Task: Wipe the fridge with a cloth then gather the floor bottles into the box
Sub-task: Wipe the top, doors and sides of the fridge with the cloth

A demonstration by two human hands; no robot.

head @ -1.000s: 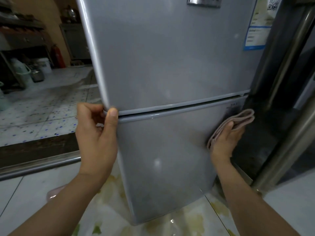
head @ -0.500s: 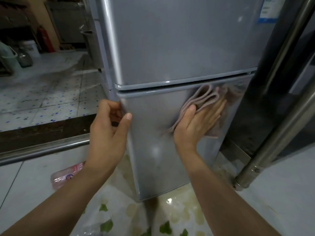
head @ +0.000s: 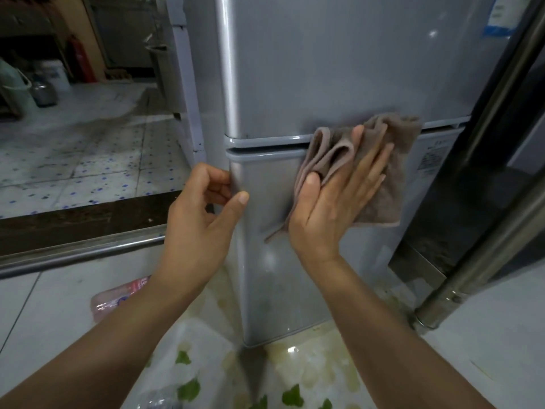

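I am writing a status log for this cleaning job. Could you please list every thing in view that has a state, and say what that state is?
Fridge: upright, both doors shut.
Cloth: crumpled, pressed flat on the fridge front across the door seam.
Right hand: open, palm on the cloth.
Left hand: curled around the edge of the lower door.
Bottle: lying on the floor, partly hidden by the left arm.

Floor (head: 53,305) under the fridge

Pale glossy tiles carry the silver fridge (head: 283,305), standing below the two hands gripping it. A pink-labelled bottle (head: 118,298) lies on its side below and left of the left hand's grip.
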